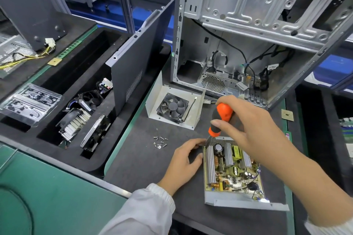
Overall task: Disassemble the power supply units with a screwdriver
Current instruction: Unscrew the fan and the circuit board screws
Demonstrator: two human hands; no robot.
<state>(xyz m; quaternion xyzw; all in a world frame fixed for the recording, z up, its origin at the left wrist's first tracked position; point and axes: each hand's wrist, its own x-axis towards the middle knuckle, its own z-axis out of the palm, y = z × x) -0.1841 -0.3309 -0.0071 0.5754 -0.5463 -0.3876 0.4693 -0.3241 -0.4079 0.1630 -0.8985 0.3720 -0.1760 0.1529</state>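
- Far left, on the green worktop (57, 187): a clear plastic tray (30, 104) of small dark parts, resting at the edge of a black foam tray (63, 66).
- In the foam tray's long slot: a black fan (91, 99), a finned heatsink (76, 122) and a flat dark drive (96, 133) leaning beside it.
- Just right of those: a dark grey side panel (137, 57), standing upright in the foam.
- On the dark mat (137, 158), centre: a white metal cover (172, 108) lying open with a black cooling fan (172, 108) fixed inside.
- Near it, toward the camera: a small cluster of loose screws (160, 142), apart from everything else.
- Behind, upright: an empty silver computer case (257, 25) with black cables hanging inside.
- Left hand (185, 162): fingers loosely curled, fingertips pressing against the left edge of the power supply unit (232, 171), steadying it.
- Power supply unit on the mat, front right of centre, cover off, circuit board, heatsinks and coils exposed, sitting in its grey metal base.
- Right hand (246, 126): clasped round the orange-and-black handle of the screwdriver (219, 120), held tilted, tip down at the unit's far-left corner, right beside the left fingertips.
- Far right: a second black foam tray (315, 120), only partly visible.
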